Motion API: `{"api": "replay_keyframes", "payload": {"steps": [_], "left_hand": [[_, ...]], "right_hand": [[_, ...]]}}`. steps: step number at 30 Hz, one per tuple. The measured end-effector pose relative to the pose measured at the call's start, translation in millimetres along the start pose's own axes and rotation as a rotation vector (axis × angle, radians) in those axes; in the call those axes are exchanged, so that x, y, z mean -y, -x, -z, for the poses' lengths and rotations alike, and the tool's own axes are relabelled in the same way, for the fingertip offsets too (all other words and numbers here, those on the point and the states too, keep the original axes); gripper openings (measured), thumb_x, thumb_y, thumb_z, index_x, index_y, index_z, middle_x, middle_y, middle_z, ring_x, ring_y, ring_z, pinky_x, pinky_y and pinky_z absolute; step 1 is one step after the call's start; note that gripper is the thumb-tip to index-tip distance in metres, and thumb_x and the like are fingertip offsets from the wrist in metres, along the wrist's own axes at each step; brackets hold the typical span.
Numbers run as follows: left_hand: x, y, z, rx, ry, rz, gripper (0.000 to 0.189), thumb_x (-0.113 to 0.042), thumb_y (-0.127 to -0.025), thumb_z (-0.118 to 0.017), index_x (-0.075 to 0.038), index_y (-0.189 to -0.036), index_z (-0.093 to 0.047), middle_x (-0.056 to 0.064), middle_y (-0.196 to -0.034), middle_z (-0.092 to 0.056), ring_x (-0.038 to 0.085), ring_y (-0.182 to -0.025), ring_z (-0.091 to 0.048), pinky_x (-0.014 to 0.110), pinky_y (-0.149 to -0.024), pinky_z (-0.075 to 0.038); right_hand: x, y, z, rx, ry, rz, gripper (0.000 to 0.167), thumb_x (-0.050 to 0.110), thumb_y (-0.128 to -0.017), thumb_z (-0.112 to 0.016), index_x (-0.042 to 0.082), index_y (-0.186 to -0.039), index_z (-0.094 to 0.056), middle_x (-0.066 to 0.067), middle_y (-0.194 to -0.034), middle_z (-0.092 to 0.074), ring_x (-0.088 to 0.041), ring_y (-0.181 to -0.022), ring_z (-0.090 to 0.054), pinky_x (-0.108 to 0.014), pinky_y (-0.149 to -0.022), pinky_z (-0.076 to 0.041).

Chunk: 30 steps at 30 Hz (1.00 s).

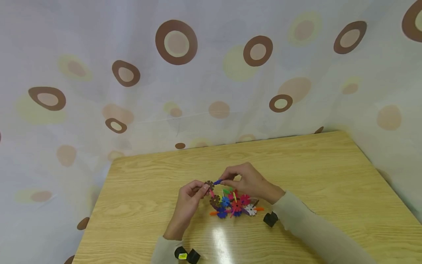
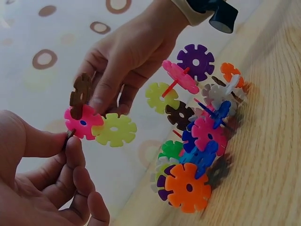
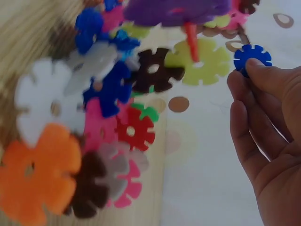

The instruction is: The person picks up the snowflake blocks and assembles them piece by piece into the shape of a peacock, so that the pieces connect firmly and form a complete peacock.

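My left hand (image 1: pixel 188 203) pinches the edge of a brown notched flower disc (image 1: pixel 209 186). In the left wrist view, a pink disc (image 2: pixel 83 123) and a yellow-green disc (image 2: pixel 116 129) show by its fingertips. Between thumb and fingers, my right hand (image 1: pixel 248 182) pinches a blue disc (image 3: pixel 253 58), close beside the brown one. Below both hands stands a cluster of joined discs in many colours, among them a red disc (image 1: pixel 237 205), a white disc (image 1: pixel 251 209) and an orange disc (image 2: pixel 188 187). Whether the blue and brown discs touch is unclear.
The cluster rests on a wood-grain table (image 1: pixel 148 183). Behind it hangs a pale patterned curtain (image 1: pixel 204 84) with brown rings. A dark wrist camera (image 1: pixel 271 219) sits by the right sleeve, another dark device (image 1: pixel 193 256) by the left.
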<state>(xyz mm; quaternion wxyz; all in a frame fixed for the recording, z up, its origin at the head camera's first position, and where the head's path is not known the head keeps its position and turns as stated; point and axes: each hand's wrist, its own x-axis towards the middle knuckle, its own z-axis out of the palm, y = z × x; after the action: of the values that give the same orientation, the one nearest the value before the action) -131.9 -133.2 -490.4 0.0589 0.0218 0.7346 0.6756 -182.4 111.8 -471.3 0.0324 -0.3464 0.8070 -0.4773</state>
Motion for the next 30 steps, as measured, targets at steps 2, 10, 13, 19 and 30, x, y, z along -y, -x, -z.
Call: {"api": "replay_keyframes", "payload": {"steps": [2,10,13,19,30], "left_hand": [[0.0,0.0,0.1,0.009,-0.009,-0.004,0.017,-0.005,-0.108,-0.065,0.008,-0.099,-0.071,0.013,-0.091,-0.073,0.017,-0.086,-0.068,0.029,-0.085,-0.055],[1.0,-0.5,-2.7,0.013,-0.031,-0.005,0.016,-0.004,-0.106,-0.067,0.008,-0.096,-0.071,0.018,-0.091,-0.073,0.015,-0.085,-0.068,0.029,-0.088,-0.057],[1.3,0.8,-3.2,0.027,-0.038,-0.007,0.016,-0.004,-0.106,-0.067,0.009,-0.096,-0.071,0.018,-0.091,-0.073,0.014,-0.084,-0.067,0.027,-0.086,-0.055],[2.7,3.2,-3.6,0.059,-0.036,-0.013,0.017,-0.004,-0.106,-0.067,0.010,-0.096,-0.072,0.015,-0.090,-0.072,0.017,-0.083,-0.069,0.029,-0.087,-0.057],[2.6,3.3,-2.1,0.104,-0.082,-0.019,0.018,-0.006,-0.104,-0.069,0.009,-0.095,-0.072,0.021,-0.091,-0.075,0.021,-0.083,-0.072,0.033,-0.089,-0.059]], "right_hand": [[0,1.1,0,0.007,0.006,0.025,0.009,0.013,-0.102,-0.078,0.015,-0.109,-0.083,-0.007,-0.101,-0.084,-0.022,-0.088,-0.079,-0.035,-0.083,-0.066],[0,5.7,-3,-0.020,0.048,0.056,0.013,0.010,-0.101,-0.079,0.016,-0.111,-0.083,-0.002,-0.104,-0.084,-0.021,-0.089,-0.080,-0.036,-0.082,-0.067],[1,6.1,-3,-0.016,0.055,0.082,0.014,0.009,-0.101,-0.079,0.015,-0.112,-0.083,-0.002,-0.104,-0.084,-0.018,-0.090,-0.080,-0.034,-0.082,-0.066],[5,9.2,-4,0.013,0.070,0.141,0.016,0.002,-0.100,-0.077,0.011,-0.111,-0.083,-0.008,-0.105,-0.085,-0.019,-0.090,-0.080,-0.028,-0.080,-0.065],[7,11.7,-10,0.021,0.135,0.166,0.013,0.005,-0.102,-0.075,0.010,-0.113,-0.081,-0.005,-0.107,-0.084,-0.016,-0.088,-0.080,-0.024,-0.079,-0.065]]}}
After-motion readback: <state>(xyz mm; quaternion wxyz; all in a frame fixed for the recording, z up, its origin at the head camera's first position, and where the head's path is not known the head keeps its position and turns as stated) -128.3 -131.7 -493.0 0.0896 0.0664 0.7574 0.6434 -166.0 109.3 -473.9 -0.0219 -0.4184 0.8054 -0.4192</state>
